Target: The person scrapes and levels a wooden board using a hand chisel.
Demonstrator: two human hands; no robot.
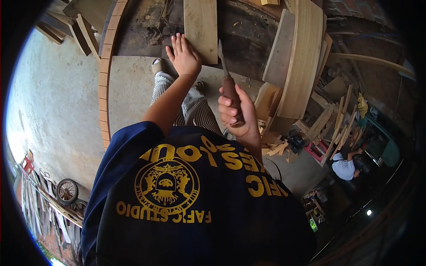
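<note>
My left hand (186, 57) lies flat with fingers extended, at the lower left edge of a pale wooden board (200, 26). The board rests on a dark, stained workbench top (248, 31). In my right hand (242, 106) is a knife (231, 91) with a brown wooden handle, the fingers wrapped round it. Its narrow metal blade points away from me, with the tip just right of the board's near end.
Wide curved wooden pieces (303, 57) stand on the right. A long segmented wooden strip (105, 75) runs down the left. Scrap wood (320, 124) lies piled on the right floor, with a person in a white shirt (343, 166) beyond. A wheel (67, 191) is at lower left.
</note>
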